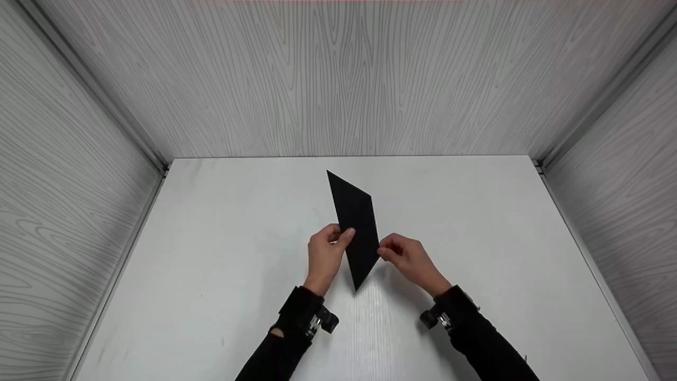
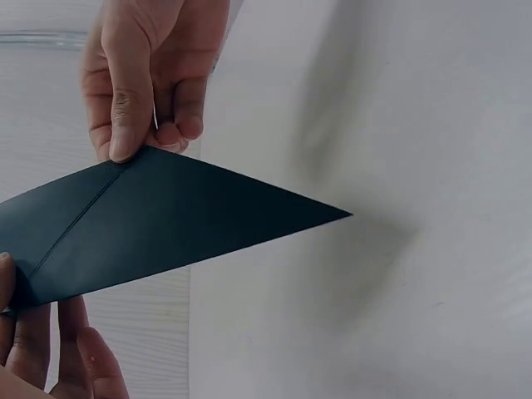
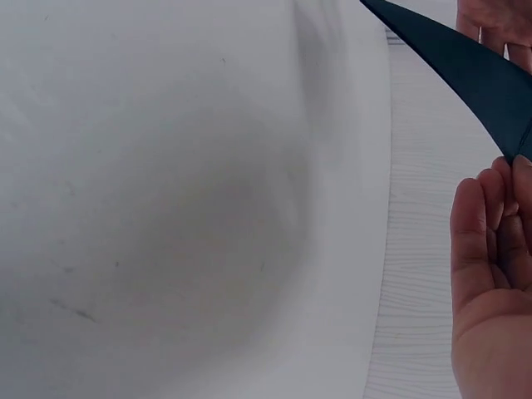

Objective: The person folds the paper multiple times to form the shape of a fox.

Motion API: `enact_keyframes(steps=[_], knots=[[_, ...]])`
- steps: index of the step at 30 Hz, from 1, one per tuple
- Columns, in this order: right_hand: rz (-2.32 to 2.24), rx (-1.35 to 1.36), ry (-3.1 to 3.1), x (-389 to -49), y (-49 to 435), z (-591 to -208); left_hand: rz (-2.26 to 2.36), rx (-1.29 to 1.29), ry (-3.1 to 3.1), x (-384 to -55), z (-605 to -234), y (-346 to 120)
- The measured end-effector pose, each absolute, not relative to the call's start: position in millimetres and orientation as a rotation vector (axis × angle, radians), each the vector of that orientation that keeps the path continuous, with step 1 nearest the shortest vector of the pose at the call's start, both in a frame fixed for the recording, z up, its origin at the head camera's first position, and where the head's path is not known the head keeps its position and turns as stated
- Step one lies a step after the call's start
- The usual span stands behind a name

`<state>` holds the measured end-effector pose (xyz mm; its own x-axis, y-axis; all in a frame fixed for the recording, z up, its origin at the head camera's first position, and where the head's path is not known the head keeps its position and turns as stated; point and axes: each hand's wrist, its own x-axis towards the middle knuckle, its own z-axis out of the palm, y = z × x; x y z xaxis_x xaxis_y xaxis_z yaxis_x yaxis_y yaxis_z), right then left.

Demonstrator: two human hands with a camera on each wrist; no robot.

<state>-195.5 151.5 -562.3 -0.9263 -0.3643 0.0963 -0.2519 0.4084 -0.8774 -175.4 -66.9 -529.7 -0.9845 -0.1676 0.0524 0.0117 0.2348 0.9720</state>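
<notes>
A black folded sheet of paper [image 1: 355, 211], pointed at both ends, is held up over the white table by two hands. My left hand [image 1: 325, 256] grips its left edge, thumb in front and fingers behind. On the opposite edge, my right hand [image 1: 412, 259] pinches the paper between thumb and fingertips. In the left wrist view the paper [image 2: 183, 220] shows a slanted crease line between the two hands, and its sharp tip points right. The right wrist view shows only part of the paper [image 3: 465, 66], with my right hand [image 3: 499, 258] at its lower corner.
The white tabletop [image 1: 185, 264] has faint marks and shadows of the hands. Wood-grain panels stand around it: a back wall [image 1: 349, 79], a left wall [image 1: 63, 185] and a right wall [image 1: 624, 185]. Dark wrist bands with small cameras sit on both forearms.
</notes>
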Motion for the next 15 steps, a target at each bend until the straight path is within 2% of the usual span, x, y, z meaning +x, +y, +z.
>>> enact_keyframes(steps=[6, 15], knots=[[-1.514, -0.625, 2.593, -195.8, 151.7, -562.3, -1.872, 0.148, -2.352, -174.1, -529.6, -65.6], [-1.502, -0.551, 2.635, -197.7, 148.4, -560.7, -1.824, 0.121, -2.396, -173.6, -530.6, -67.5]])
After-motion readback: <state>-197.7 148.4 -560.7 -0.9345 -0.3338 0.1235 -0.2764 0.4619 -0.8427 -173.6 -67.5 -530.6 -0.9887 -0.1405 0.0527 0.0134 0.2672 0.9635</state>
